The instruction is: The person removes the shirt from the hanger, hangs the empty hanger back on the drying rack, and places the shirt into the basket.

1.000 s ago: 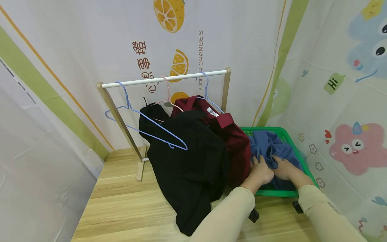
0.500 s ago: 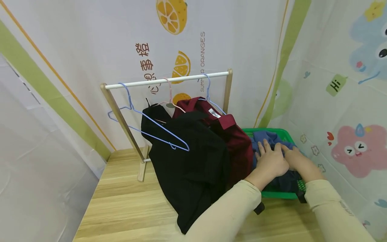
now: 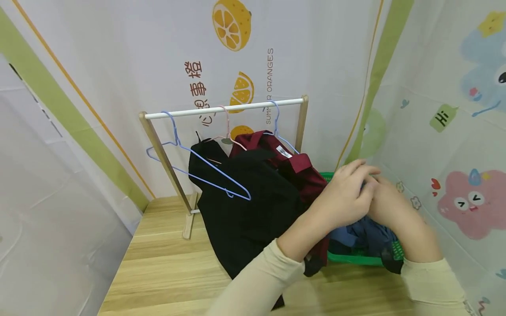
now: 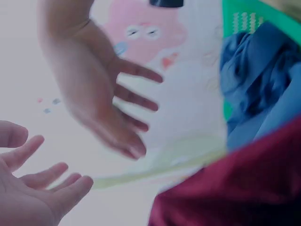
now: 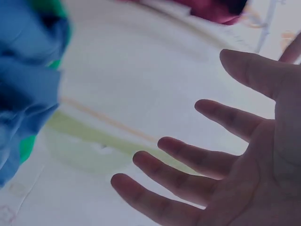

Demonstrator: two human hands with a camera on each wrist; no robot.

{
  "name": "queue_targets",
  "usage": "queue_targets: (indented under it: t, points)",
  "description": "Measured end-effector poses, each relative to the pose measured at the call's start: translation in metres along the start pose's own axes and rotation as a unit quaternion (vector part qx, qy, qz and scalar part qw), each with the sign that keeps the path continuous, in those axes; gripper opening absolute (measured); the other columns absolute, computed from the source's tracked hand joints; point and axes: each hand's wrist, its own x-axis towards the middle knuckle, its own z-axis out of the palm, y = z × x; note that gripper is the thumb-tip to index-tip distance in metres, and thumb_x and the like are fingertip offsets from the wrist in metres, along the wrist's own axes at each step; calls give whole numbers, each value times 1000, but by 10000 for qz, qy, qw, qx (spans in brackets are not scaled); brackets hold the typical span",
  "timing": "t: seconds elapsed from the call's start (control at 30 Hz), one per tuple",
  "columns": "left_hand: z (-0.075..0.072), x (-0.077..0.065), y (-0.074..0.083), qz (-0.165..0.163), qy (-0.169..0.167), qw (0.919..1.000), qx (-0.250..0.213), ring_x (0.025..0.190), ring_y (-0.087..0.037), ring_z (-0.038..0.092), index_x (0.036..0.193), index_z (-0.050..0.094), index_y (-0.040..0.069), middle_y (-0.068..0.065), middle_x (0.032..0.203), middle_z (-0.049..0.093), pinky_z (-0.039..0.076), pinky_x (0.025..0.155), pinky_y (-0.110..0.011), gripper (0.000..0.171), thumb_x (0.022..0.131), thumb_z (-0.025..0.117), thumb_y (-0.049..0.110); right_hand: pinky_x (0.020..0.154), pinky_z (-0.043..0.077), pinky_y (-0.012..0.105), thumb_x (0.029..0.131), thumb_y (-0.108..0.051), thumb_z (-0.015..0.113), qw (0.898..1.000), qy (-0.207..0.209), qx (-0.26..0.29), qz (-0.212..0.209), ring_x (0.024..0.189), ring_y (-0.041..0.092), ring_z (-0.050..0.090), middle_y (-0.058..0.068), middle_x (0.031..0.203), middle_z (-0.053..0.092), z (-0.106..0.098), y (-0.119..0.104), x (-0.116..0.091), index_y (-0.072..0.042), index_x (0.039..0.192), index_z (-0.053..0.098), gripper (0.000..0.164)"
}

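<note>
Both hands are raised over the green basket at the right, with nothing in them. My left hand has its fingers extended and loosely bent, and overlaps part of the right hand in the head view. In the right wrist view the right hand shows spread fingers and a bare palm. A crumpled blue garment fills the basket below them. Beside the left forearm hang a maroon shirt on a blue hanger and, in front, a black garment on a pink hanger.
A small rack with a white rail and wooden posts stands on the wood-grain table. At its left end hangs a bare blue hanger. Printed curtains close off the back and right side.
Both hands have come up off the blue garment, which stays in the basket, and their fingers have loosened. The head view has shifted slightly.
</note>
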Motion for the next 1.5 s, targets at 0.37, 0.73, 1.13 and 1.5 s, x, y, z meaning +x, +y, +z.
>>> queue_targets:
  t: [0.37, 0.73, 1.13, 1.5]
  points:
    - [-54, -112, -39, -117, 1595, 9865, -361, 151, -21, 48, 136, 69, 14, -3, 157, 57, 44, 124, -44, 31, 111, 50, 15, 111, 35, 81, 109, -52, 56, 9858, 430, 1310, 954, 150, 59, 34, 30, 167, 34, 19, -77, -30, -13, 166, 36, 72]
    - [-61, -190, -78, -1268, 2371, 9616, -545, 148, -28, 52, 135, 69, 17, -2, 154, 60, 44, 119, -62, 28, 111, 54, 17, 100, 54, 67, 108, -46, 60, 9747, 891, 1892, 794, 130, 46, 62, 17, 164, 43, 47, -115, -52, -19, 158, 51, 58]
    - [-41, -234, -98, -2125, 2665, 9373, -729, 139, -23, 61, 129, 71, 20, 2, 146, 66, 55, 110, -54, 24, 107, 62, 14, 96, 59, 58, 108, -40, 63, 9707, 1068, 2041, 676, 122, 37, 67, 13, 156, 54, 71, -126, -53, -19, 153, 57, 50]
    - [-36, -242, -115, -2395, 2797, 9251, -924, 129, -23, 65, 132, 70, 21, 0, 141, 69, 56, 107, -55, 26, 108, 62, 14, 109, 51, 65, 107, -35, 65, 9680, 1292, 2083, 538, 138, 39, 56, 13, 157, 51, 84, -131, -32, -15, 156, 51, 55]
